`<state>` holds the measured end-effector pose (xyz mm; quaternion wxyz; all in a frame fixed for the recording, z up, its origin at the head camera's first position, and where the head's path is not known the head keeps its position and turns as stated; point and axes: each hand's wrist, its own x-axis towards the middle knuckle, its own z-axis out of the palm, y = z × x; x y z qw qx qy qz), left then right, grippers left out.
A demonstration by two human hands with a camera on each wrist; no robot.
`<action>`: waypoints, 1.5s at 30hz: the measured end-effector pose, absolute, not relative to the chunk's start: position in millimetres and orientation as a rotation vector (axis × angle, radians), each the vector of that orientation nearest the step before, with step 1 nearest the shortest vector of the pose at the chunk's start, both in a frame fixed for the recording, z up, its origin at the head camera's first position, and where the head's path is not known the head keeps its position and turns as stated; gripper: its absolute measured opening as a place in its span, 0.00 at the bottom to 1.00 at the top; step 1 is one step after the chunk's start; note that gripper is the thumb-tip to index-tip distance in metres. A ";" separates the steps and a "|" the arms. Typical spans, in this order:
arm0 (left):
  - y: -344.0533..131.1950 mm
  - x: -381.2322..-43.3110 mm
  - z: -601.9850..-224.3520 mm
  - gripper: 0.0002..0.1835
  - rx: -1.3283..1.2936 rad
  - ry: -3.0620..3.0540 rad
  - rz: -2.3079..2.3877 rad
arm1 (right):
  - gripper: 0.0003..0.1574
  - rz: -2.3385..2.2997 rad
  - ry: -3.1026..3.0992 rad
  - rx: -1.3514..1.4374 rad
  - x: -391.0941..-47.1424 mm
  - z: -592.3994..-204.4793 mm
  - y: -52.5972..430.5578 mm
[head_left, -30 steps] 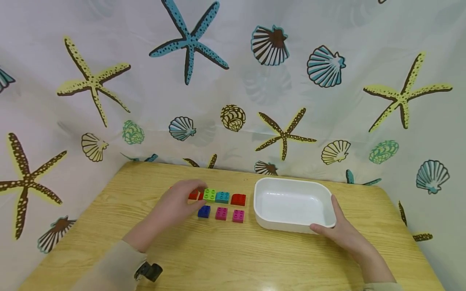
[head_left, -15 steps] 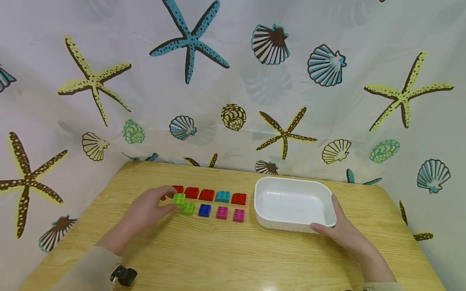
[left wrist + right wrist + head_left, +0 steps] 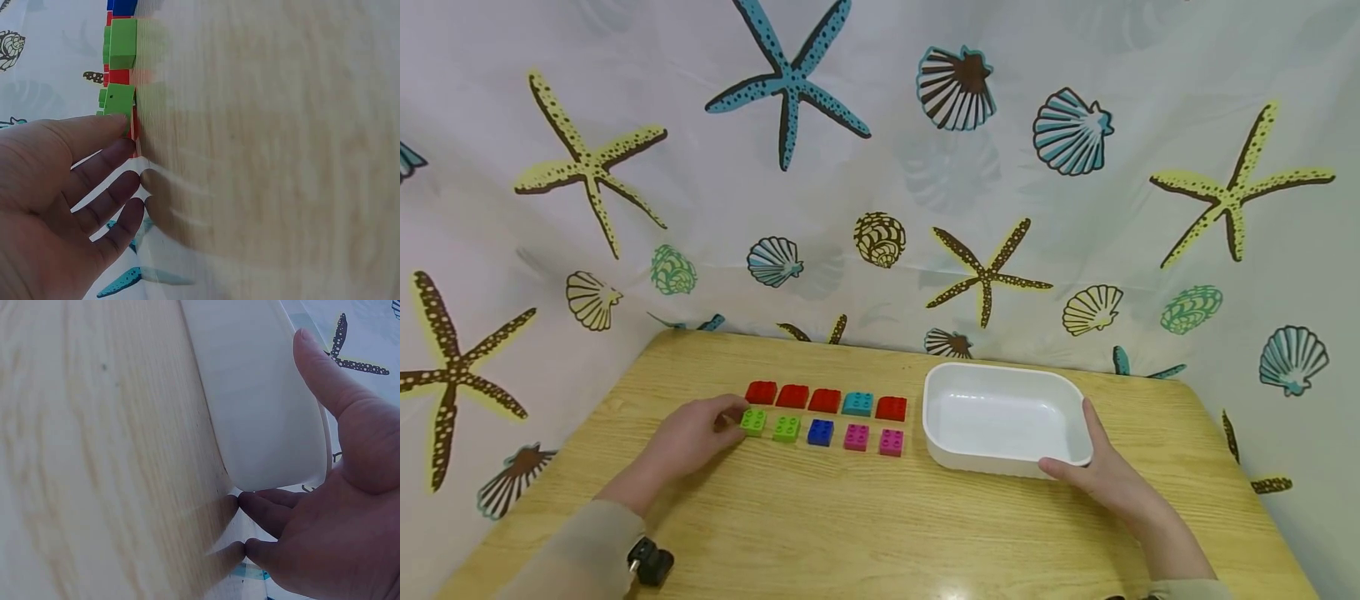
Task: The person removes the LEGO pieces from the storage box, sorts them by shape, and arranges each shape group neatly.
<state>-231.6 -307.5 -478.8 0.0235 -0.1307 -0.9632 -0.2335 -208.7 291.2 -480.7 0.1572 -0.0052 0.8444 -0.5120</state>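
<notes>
My left hand (image 3: 688,433) is at the left end of the front row of toy building bricks. Its thumb and index finger pinch the edge of a lime green brick (image 3: 753,422), which stands studs up on the table. The other fingers reach down near the tabletop in the left wrist view. A second green brick (image 3: 124,44) stands beside it. On the right, my right hand (image 3: 1108,475) holds the near right corner of a white plastic tub (image 3: 981,464). The thumb lies along the rim, and the fingertips touch the end wall low down in the right wrist view.
Right of the green bricks come a blue brick (image 3: 821,432) and two pink bricks (image 3: 857,437). Behind runs a row of red bricks (image 3: 793,396) with one teal brick (image 3: 857,404). A curtain (image 3: 850,192) printed with shells and starfish hangs behind the wooden table (image 3: 865,525).
My left hand has carried the green brick leftward and set it at the left end of the front row, uncovering the other bricks. The right hand and tub have stayed put.
</notes>
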 end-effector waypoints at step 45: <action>-227.2 -217.2 -445.5 0.31 -0.459 -2.904 -0.494 | 0.79 -1.423 2.602 -0.076 -203.6 -477.1 299.9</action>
